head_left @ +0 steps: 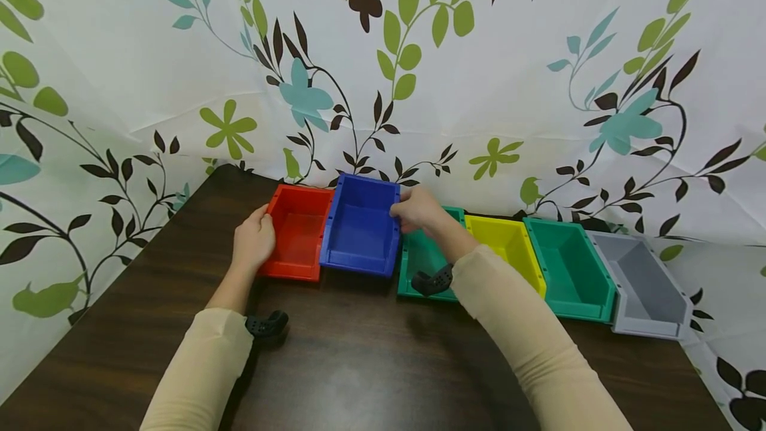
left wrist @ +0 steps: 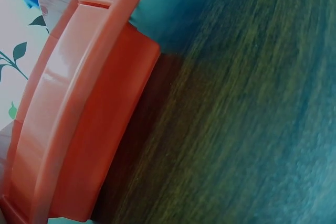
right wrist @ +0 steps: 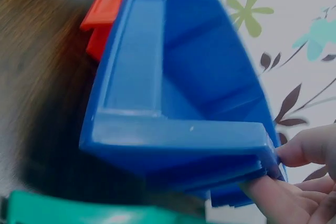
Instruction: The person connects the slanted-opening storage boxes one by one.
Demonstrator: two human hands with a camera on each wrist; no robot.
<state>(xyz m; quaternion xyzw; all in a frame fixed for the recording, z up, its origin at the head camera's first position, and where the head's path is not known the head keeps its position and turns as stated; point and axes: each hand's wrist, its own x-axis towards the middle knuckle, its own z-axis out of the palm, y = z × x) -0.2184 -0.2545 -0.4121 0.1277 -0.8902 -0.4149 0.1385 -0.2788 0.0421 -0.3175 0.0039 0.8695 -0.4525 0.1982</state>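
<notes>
My left hand grips the left rim of a red plastic bin at the left end of the row. Just right of it is a blue bin, its right rim pinched between thumb and fingers of my right hand. In the right wrist view that blue bin tilts, its underside showing over the dark table, and the fingers hold its corner. The front lip of the red bin fills the left side of the left wrist view, where the left hand is almost wholly out of frame.
A green bin lies partly under my right forearm. Beyond it stand a yellow bin, a second green bin and a grey bin. Dark wood-grain table spreads in front; a leaf-patterned cloth hangs behind.
</notes>
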